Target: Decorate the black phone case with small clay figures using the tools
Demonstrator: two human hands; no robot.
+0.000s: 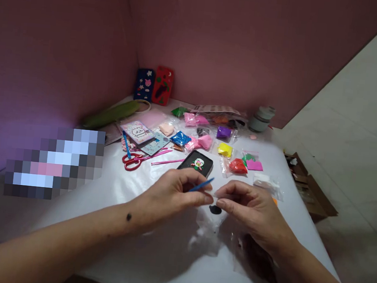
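My left hand (177, 193) is closed on a thin blue modelling tool (202, 184) whose tip points up and right. My right hand (249, 206) is pinched close to it, fingertips nearly touching the left hand; what it pinches is too small to make out. A clear plastic bag with a lump of black clay (215, 210) hangs or lies just below both hands. Beyond the hands lies a black phone case (195, 163) with a small clay figure on it.
The white table (151, 253) holds several bags of coloured clay (237, 165), red scissors (133, 159), pink sticks (167, 161), cards (138, 132), two decorated phone cases (162, 85) against the pink wall, and a grey jar (261, 118). A cardboard box (310, 193) sits on the floor, right.
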